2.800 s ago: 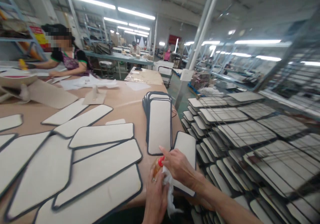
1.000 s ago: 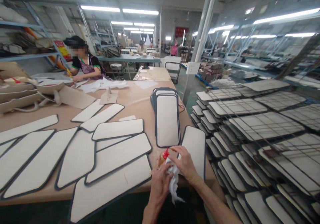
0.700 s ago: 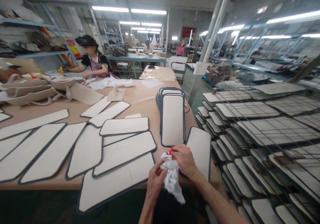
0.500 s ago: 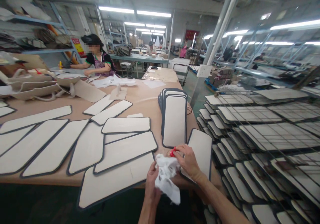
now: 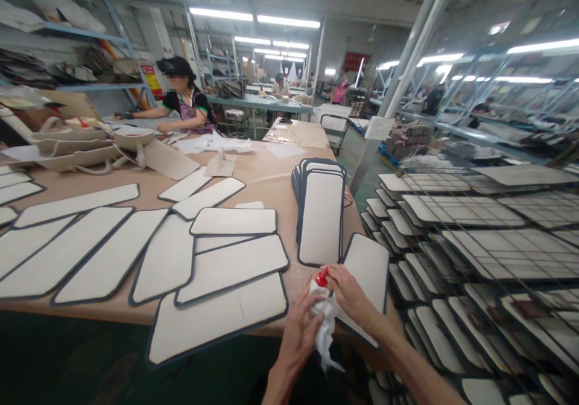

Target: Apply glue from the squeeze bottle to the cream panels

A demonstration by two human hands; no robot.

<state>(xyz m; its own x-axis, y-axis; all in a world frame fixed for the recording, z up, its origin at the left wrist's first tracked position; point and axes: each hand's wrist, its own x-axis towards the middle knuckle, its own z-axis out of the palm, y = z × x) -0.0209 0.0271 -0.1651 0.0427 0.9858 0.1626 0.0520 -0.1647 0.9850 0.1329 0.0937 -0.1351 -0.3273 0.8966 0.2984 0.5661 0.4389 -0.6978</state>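
Close to the table's near edge, my left hand (image 5: 302, 326) is closed around a crumpled white cloth (image 5: 326, 340), whose loose end hangs down past the edge. My right hand (image 5: 347, 293) pinches a small red piece with a rounded base (image 5: 322, 279); its exact kind is unclear. The cloth's upper end lies against the underside of this red piece, between both hands. Just behind my right hand, a cream panel with dark edging (image 5: 368, 269) lies on the table. Beyond the hands stands a neat stack of similar panels (image 5: 321, 218).
Several dark-edged cream panels (image 5: 235, 269) overlap across the table (image 5: 253, 191) on the left. Beige bag parts (image 5: 76, 148) lie farther back, where a co-worker (image 5: 185, 103) sits. To the right, a wire rack (image 5: 484, 254) holds many panels, beside a metal post (image 5: 393, 91).
My left hand has come up and over to the right, bringing the cloth to the red piece. The right hand has shifted slightly right in view. The camera has turned a little left.
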